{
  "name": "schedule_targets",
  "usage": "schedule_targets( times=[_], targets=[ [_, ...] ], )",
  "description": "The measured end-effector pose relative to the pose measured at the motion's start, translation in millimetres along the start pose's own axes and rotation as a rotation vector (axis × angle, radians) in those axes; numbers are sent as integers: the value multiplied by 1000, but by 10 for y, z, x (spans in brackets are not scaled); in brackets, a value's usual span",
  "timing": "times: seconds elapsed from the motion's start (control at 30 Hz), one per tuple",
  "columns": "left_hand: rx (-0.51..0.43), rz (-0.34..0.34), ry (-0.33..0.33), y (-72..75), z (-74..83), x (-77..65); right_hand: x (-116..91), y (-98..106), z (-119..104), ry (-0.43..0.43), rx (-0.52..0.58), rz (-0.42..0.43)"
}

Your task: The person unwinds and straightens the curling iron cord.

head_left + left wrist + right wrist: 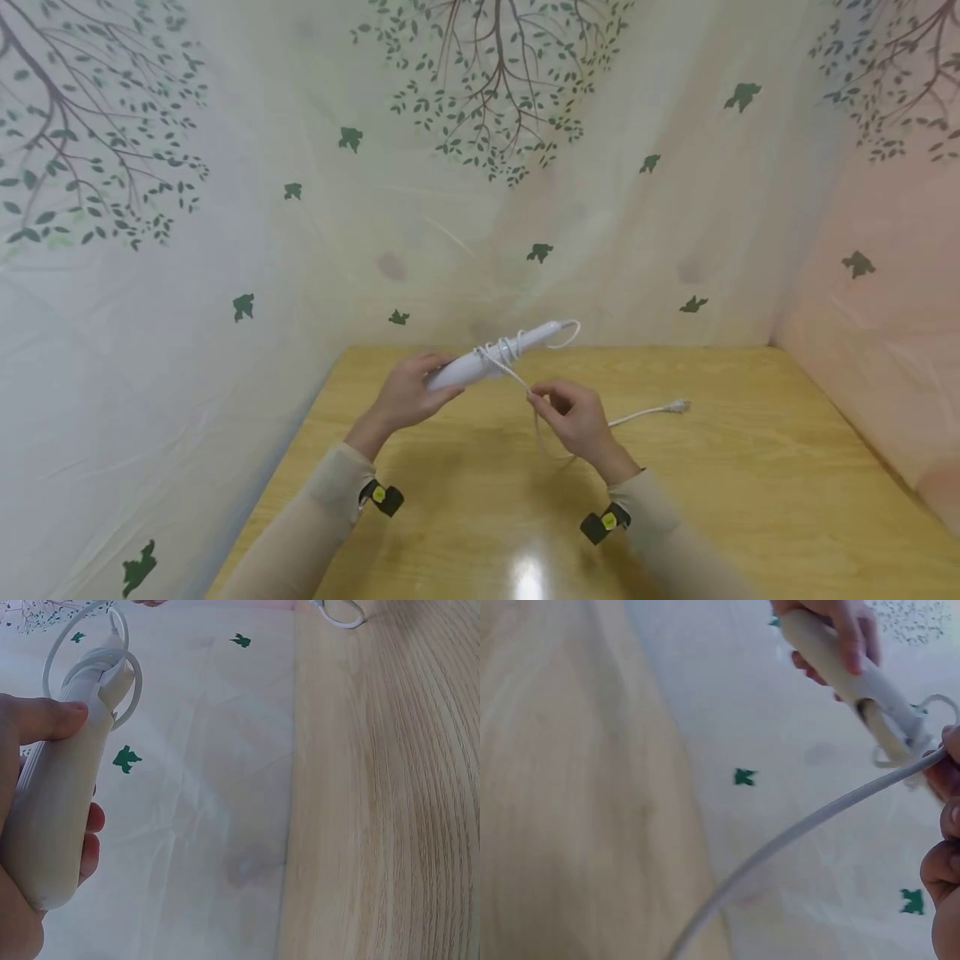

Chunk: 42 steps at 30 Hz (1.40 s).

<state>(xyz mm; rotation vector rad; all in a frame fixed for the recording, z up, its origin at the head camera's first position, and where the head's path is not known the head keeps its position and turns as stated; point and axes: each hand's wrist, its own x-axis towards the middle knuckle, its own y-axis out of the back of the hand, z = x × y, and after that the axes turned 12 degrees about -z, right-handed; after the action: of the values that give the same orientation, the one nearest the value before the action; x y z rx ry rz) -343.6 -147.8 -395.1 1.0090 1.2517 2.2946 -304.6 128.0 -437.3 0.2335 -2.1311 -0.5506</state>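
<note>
My left hand (408,390) grips the thick rounded end of a white wand-shaped corded appliance (459,374), which resembles a hair iron. In the left wrist view the thumb lies along its body (64,795). The narrow end tilts up and away to the right, and the white cord (510,372) leaves it in a loop. Several turns of that cord circle the appliance's middle. Right of it, my right hand (577,417) pinches the cord between thumb and forefinger. From there the cord (780,840) hangs down in a curve, as the right wrist view shows.
Beyond the right hand, the cord's free end carries a plug (677,407) over the wooden table (750,492). Pale sheeting (465,283) printed with branches and green leaf shapes stands behind and at both sides. A black wrist camera (386,498) is strapped to each wrist.
</note>
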Motion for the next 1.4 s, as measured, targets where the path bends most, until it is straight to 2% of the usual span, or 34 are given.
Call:
schedule_targets(
  times=[0.17,0.3,0.43,0.6,0.8,1.03,1.2,1.4],
  targets=[
    [9,-34,11,-12,1,18,83,329,18,62,-201,46],
    [13,-52,18,-42,7,19,179,588,-63,74,-350,37],
    [22,-67,7,-70,19,12,268,777,-101,73,-471,27],
    [28,-74,-37,-74,58,8,335,926,-103,19,-565,50],
    [44,-77,-60,-66,79,-14,356,1057,-42,-95,-572,66],
    [16,-60,-38,-34,58,-76,275,1223,183,-195,-571,92],
    [19,-37,-22,-14,-1,-116,154,1233,271,-268,-560,51],
    [17,-7,-43,20,-59,-140,16,1230,356,-343,-546,-15]
  ],
)
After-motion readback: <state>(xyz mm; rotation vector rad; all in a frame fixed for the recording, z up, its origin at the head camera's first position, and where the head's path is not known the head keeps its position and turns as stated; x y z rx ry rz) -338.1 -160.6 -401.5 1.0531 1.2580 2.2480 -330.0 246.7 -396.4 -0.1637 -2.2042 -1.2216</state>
